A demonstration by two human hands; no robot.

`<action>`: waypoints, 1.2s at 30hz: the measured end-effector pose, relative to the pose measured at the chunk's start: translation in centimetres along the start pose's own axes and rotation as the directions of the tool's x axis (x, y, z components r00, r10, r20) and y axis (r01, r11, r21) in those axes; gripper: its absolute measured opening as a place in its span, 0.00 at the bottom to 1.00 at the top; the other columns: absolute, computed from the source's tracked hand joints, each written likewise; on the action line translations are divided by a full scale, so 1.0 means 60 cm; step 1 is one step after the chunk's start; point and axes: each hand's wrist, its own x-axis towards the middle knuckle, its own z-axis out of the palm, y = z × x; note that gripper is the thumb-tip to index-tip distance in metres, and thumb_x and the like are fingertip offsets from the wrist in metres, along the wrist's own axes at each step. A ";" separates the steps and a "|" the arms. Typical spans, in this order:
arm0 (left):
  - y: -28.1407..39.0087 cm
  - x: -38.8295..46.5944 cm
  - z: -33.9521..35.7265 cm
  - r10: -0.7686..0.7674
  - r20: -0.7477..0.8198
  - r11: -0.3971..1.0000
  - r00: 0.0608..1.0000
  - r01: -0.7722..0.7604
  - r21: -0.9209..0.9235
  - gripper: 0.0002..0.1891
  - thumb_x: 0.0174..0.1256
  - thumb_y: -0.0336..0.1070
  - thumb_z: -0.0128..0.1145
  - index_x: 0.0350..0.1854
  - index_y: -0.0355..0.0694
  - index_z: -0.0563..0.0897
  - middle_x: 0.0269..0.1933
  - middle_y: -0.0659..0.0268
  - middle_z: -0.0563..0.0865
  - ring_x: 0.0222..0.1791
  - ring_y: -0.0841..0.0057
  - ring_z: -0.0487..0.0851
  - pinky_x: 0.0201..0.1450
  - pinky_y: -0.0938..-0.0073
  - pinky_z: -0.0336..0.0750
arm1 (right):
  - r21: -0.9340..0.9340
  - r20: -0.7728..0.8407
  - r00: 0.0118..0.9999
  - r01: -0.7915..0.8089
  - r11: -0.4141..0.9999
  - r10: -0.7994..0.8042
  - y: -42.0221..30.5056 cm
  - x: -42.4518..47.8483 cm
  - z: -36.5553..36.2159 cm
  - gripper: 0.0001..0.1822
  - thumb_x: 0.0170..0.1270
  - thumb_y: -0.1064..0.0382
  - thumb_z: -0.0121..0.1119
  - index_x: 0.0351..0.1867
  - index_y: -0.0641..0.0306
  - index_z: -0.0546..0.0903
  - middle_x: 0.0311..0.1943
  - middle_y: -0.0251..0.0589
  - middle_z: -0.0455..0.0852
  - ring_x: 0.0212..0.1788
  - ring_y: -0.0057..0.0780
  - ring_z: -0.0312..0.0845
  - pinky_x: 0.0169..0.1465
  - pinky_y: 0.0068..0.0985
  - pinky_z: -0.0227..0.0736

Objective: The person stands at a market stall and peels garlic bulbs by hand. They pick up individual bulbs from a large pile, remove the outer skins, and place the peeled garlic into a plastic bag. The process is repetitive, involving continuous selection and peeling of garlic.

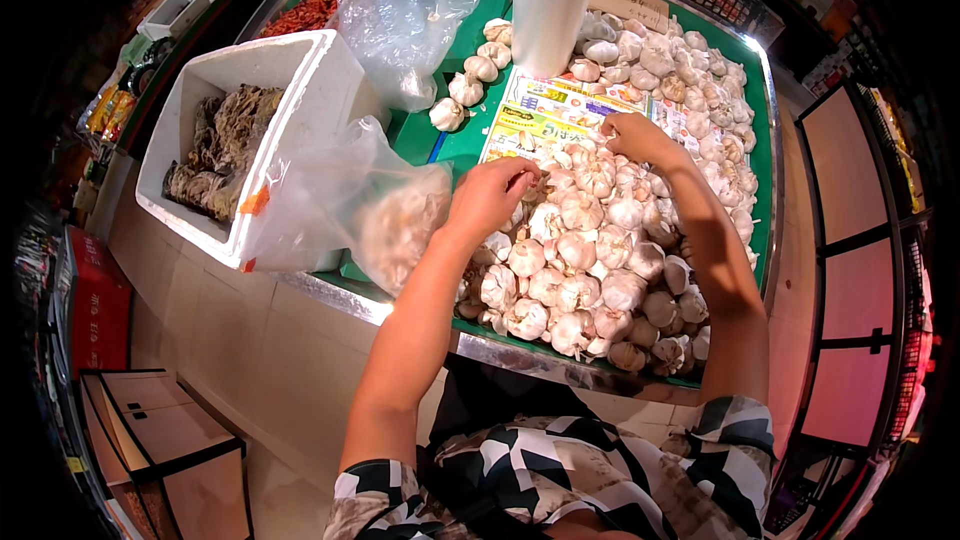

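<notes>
A large heap of garlic bulbs [577, 247] covers the near part of a green display table. My left hand [491, 191] is at the heap's left edge, its fingers curled; what lies between them is hard to make out. My right hand [634, 136] reaches to the heap's far edge beside a printed flyer [536, 109], fingers bent down, with their tips partly hidden. A clear plastic bag [397, 221] with pale pieces inside lies just left of my left hand. More garlic bulbs [656, 52] lie along the far and right sides.
A roll of plastic bags [553, 15] stands upright at the back. On the left are a white foam box [307, 105] with dark dried goods [240, 135], a crumpled clear bag [405, 22] and dried red chilies [307, 11]. A metal rim [525, 360] edges the table.
</notes>
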 end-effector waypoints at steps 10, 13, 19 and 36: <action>-0.009 -0.001 0.000 -0.006 -0.028 1.000 1.000 0.005 -0.025 0.08 0.67 0.34 0.58 0.44 0.40 0.86 0.40 0.59 0.89 0.40 0.60 0.87 0.44 0.66 0.79 | 0.600 -0.209 0.969 0.018 0.800 0.135 -0.037 -0.002 -0.055 0.07 0.67 0.66 0.59 0.36 0.69 0.82 0.23 0.34 0.83 0.22 0.19 0.79 0.23 0.21 0.71; -0.011 -0.002 0.001 -0.011 -0.013 1.000 1.000 0.011 -0.017 0.08 0.68 0.32 0.57 0.44 0.38 0.86 0.41 0.58 0.89 0.40 0.61 0.87 0.44 0.67 0.79 | 0.566 -0.253 0.937 -0.059 0.822 0.241 0.033 0.000 -0.092 0.06 0.66 0.68 0.59 0.34 0.70 0.82 0.21 0.32 0.82 0.21 0.18 0.77 0.24 0.18 0.70; -0.007 0.002 0.002 0.001 -0.001 1.000 1.000 -0.001 -0.019 0.08 0.68 0.31 0.57 0.43 0.37 0.87 0.42 0.58 0.89 0.40 0.63 0.87 0.44 0.69 0.79 | 0.072 0.027 0.991 -0.132 0.989 0.131 0.121 -0.039 -0.067 0.19 0.58 0.56 0.70 0.44 0.68 0.83 0.32 0.44 0.87 0.34 0.30 0.81 0.38 0.30 0.75; -0.001 0.001 0.001 -0.072 0.019 0.996 0.997 0.073 -0.054 0.09 0.69 0.32 0.57 0.45 0.37 0.87 0.40 0.59 0.90 0.35 0.69 0.85 0.41 0.72 0.78 | 0.310 -0.317 0.906 -0.181 0.933 0.281 0.152 -0.017 -0.044 0.12 0.61 0.58 0.65 0.33 0.67 0.86 0.21 0.43 0.84 0.25 0.34 0.78 0.33 0.32 0.72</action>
